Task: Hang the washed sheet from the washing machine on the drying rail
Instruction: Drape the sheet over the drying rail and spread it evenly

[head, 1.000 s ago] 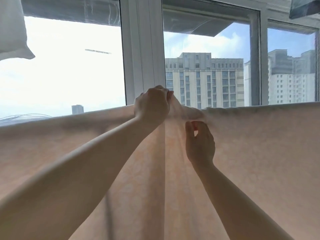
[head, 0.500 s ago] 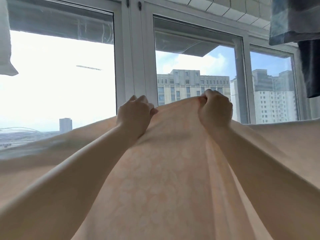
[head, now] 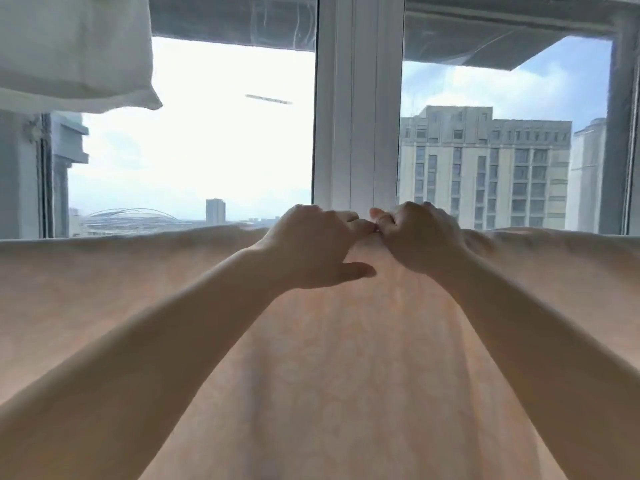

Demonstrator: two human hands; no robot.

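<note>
1. Peach sheet draped over the top line across the whole width, near panel hanging down toward the camera. Drying rail itself hidden under the fold; not visible.
2. Left hand resting on the top fold at centre, fingers extended rightward over the ridge and loosely curved, thumb free below, pointing right. No pinch evident; pressing or smoothing rather than gripping, as far as can be judged.
3. Right hand just beside it, fingers curled down over the ridge, apparently bunching a small tuck of cloth. Fingertips of both hands meeting at the fold.
4. Handling estimate: thin, soft, limp fabric, backlit enough to show a faint woven floral pattern. If still damp, likely heavier and clingy, prone to sliding toward the longer side. Best taken at the top fold or along the hem, then drawn outward left and right to flatten creases.
5. Progress estimate: hanging essentially done; levelling and smoothing remaining.
6. White pillowcase-like item hanging top left. Window frame far behind; buildings beyond the glass.
7. Brands, labels, writing: none legible.
</note>
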